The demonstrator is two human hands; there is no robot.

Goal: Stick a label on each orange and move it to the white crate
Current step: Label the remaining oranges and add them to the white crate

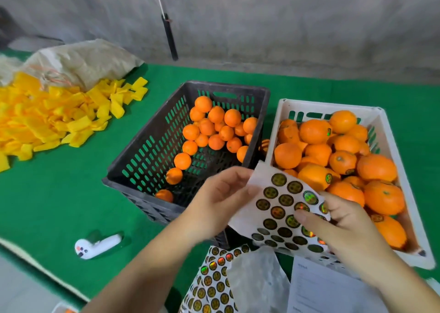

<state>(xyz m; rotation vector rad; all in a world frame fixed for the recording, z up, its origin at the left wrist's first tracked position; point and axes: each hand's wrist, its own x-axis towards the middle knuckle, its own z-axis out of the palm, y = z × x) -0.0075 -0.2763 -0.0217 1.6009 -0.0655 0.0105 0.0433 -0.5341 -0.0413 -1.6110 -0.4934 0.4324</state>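
Note:
A white sheet of round holographic labels (278,205) hangs between both hands over the gap between the crates. My left hand (221,193) grips the sheet's left edge. My right hand (345,224) holds its right side, the thumb pressing on a label. The black crate (142,150) holds several unlabelled oranges (216,127). The white crate (285,127) to the right is piled with oranges (314,131), some showing labels.
More label sheets (214,281) and a printed paper (326,289) lie at the near edge of the green table (59,193). A heap of yellow foam sleeves (47,119) and a sack (83,60) sit far left. A small white device (97,243) lies near left.

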